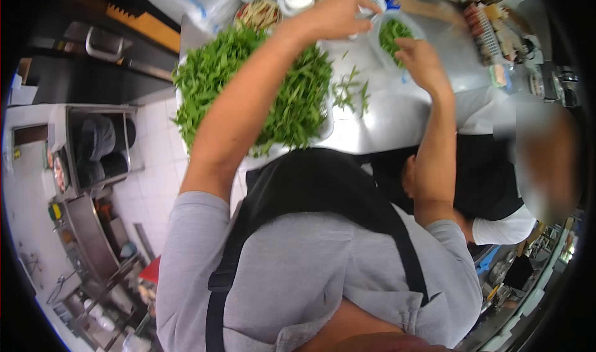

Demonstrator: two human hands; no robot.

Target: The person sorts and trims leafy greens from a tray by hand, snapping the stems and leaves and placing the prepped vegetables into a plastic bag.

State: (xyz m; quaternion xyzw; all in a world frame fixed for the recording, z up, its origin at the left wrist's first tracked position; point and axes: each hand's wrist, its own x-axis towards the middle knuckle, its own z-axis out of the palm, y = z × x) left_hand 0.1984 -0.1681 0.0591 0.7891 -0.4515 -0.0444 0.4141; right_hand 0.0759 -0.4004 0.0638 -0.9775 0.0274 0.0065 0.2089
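A big heap of green leaves point(298, 103) fills a light tray at the left of the metal table. My left hand point(340, 15) reaches past the heap, its fingers apart and nothing visible in them. Just right of it stands a light bowl point(415, 24) with green leaves point(392, 35) inside. At the bowl's near right side, my right hand point(419, 65) has its fingers bent together by the leaves; whatever they hold is too small to name. Loose sprigs point(352, 92) lie on the table between the heap and the bowl.
Behind my left hand are white cups point(298, 0) in a tray, a bowl of sliced food point(259, 14) and plastic bags point(202, 1). A person in a dark apron point(484, 172) stands close on the right. Farther right is a basket point(486, 34) of packed items.
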